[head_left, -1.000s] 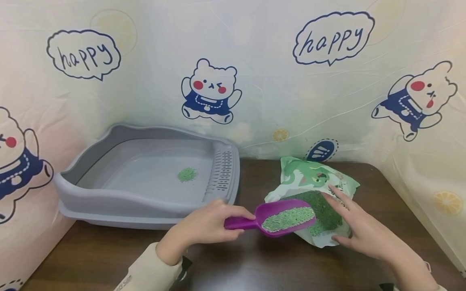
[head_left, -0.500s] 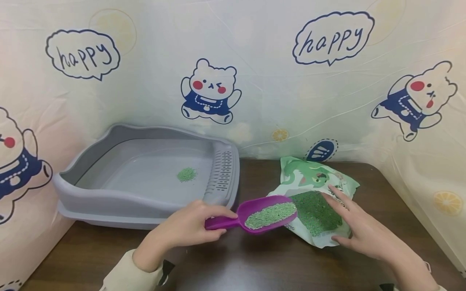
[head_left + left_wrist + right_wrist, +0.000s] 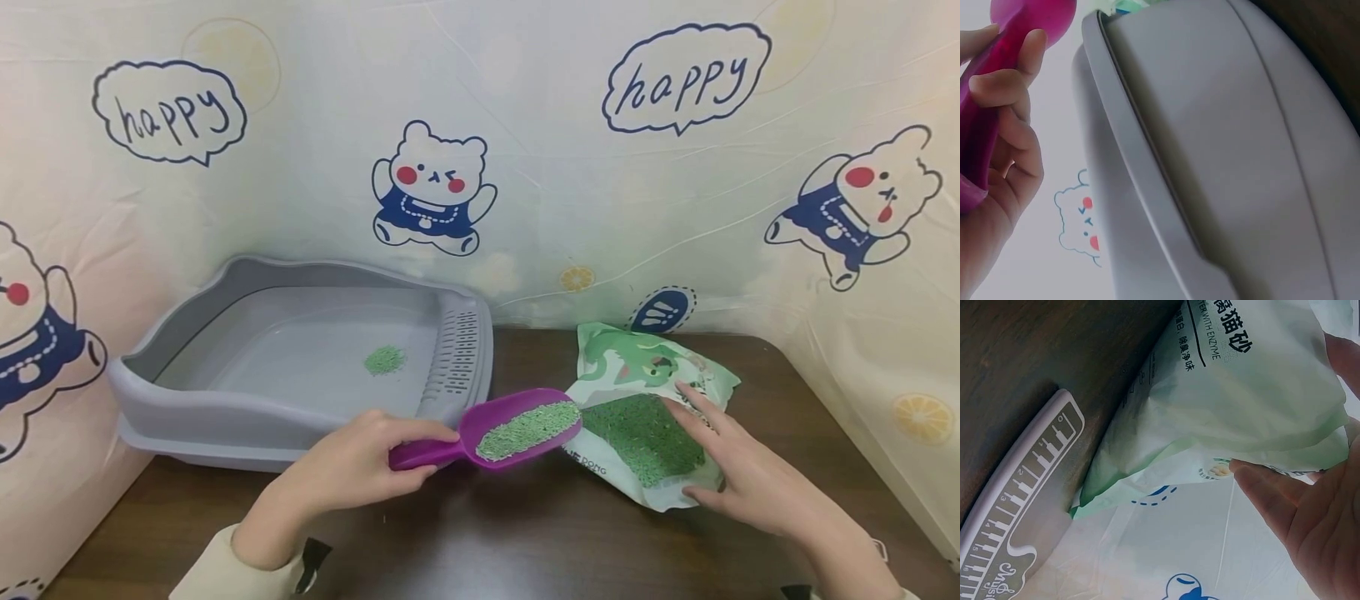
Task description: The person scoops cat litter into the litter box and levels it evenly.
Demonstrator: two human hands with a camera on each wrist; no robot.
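A purple scoop (image 3: 480, 421) is in my left hand (image 3: 348, 462), thumb and fingers curled round its handle. Green pellet litter (image 3: 528, 430) lies along its bowl. The bowl's tip overlaps the opening of a green and white cat litter bag (image 3: 622, 358), full of dark and light green litter (image 3: 648, 442). Spread over the bag's right side are the nearly straight fingers of my right hand (image 3: 757, 483), thumb by the opening's front corner. Behind the left hand stands a grey litter box (image 3: 247, 425), with a small green pile (image 3: 385, 360) on its floor.
The box's right end has a slotted step (image 3: 453, 350). A ruler (image 3: 1016, 494) with piano-key print shows beside the bag in the right wrist view. Brown table (image 3: 525, 533) runs along the front; a bear-printed curtain (image 3: 525, 100) stands behind.
My left hand has carried the loaded scoop leftward and slightly up, away from over the bag's opening toward the box. My right hand has stayed on the bag.
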